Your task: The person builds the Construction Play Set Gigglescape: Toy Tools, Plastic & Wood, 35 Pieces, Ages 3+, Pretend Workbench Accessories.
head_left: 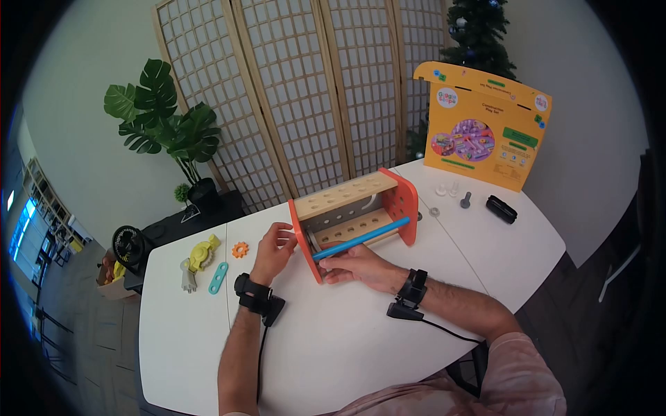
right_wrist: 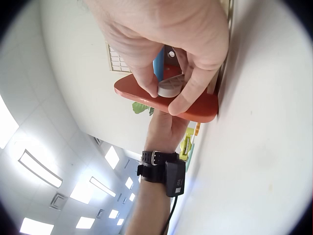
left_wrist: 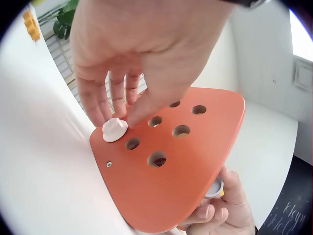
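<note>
- Two hands are busy at one end of the toy bench: the left hand pinches a white knob outside its red panel.
- The right hand pinches a pale grey piece inside, near the blue bar.
- The bench, towards the table's far edge, looks stiff and fairly light; I'd grip both end panels. The knob seems smooth, maybe slippery, best taken by its rim.
- A yellow box stands by the far right edge, contents hidden.
- Leftward, a floor carton holds orange and yellow things.
</note>
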`<state>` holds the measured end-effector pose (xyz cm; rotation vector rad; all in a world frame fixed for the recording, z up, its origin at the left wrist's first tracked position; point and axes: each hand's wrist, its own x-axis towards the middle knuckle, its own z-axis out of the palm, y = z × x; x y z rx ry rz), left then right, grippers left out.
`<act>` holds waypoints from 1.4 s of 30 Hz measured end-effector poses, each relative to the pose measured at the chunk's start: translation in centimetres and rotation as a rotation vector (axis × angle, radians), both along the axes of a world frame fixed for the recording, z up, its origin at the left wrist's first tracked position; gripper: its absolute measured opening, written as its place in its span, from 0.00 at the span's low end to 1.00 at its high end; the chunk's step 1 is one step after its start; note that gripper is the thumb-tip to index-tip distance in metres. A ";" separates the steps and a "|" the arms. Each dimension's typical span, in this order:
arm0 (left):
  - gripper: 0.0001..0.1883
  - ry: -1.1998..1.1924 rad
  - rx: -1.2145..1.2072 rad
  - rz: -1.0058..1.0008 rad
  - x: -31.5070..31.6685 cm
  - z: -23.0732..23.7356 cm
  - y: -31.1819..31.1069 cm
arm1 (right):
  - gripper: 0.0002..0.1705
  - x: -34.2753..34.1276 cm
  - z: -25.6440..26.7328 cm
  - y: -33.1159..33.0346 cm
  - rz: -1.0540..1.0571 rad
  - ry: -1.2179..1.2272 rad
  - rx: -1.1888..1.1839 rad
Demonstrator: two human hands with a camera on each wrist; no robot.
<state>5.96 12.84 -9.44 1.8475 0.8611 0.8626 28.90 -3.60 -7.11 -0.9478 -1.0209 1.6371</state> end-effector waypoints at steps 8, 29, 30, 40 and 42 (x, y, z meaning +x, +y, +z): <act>0.21 -0.102 0.179 -0.036 0.4 0.4 -0.5 | 0.26 0.0 -0.2 0.1 0.007 0.013 0.007; 0.15 0.296 0.171 0.022 -0.3 -0.2 -0.5 | 0.22 0.0 0.1 0.0 -0.004 -0.016 -0.011; 0.15 0.283 0.236 0.013 -0.4 -0.6 -0.2 | 0.23 -0.1 0.2 0.0 -0.006 -0.015 -0.009; 0.14 0.276 0.362 0.008 -0.4 -0.6 -0.1 | 0.22 0.0 0.3 -0.1 -0.001 -0.010 -0.018; 0.14 0.278 0.364 0.012 -0.4 -0.5 -0.2 | 0.21 0.0 0.2 0.0 0.004 -0.001 -0.008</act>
